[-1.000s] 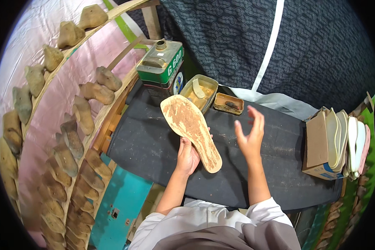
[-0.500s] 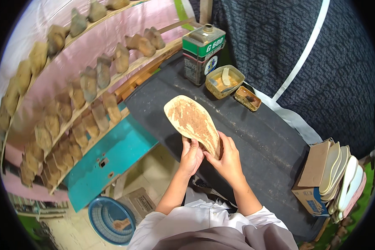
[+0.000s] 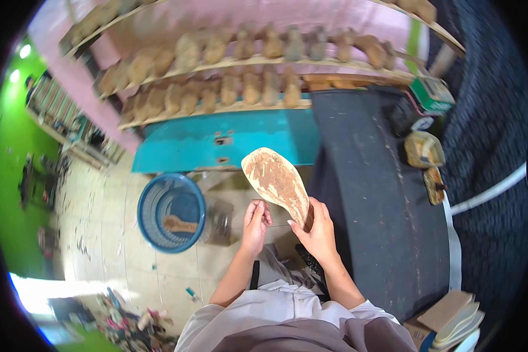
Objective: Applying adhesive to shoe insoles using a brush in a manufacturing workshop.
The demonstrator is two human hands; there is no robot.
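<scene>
A cream shoe sole [image 3: 273, 178] with rough brown patches on its face is held up in front of me, its broad end pointing up and to the left. My right hand [image 3: 317, 229] grips the narrow end, with the thumb on the near side and the fingers round the right edge. Below the sole's left edge, my left hand [image 3: 256, 227] is apart from it. Its fingers are curled in with the thumb against them, and nothing shows in them.
Left of my hands, a blue plastic basket [image 3: 171, 213] on the tiled floor holds a sole-shaped piece. The dark-covered table [image 3: 376, 193] stands right, with a green can [image 3: 432, 96], a tub [image 3: 421, 149] and a box of soles [image 3: 446, 320]. Shoe lasts [image 3: 251, 88] line the shelves ahead.
My view has swung left, bringing the basket and floor nearer the middle. My left hand has come off the sole, which my right hand still holds.
</scene>
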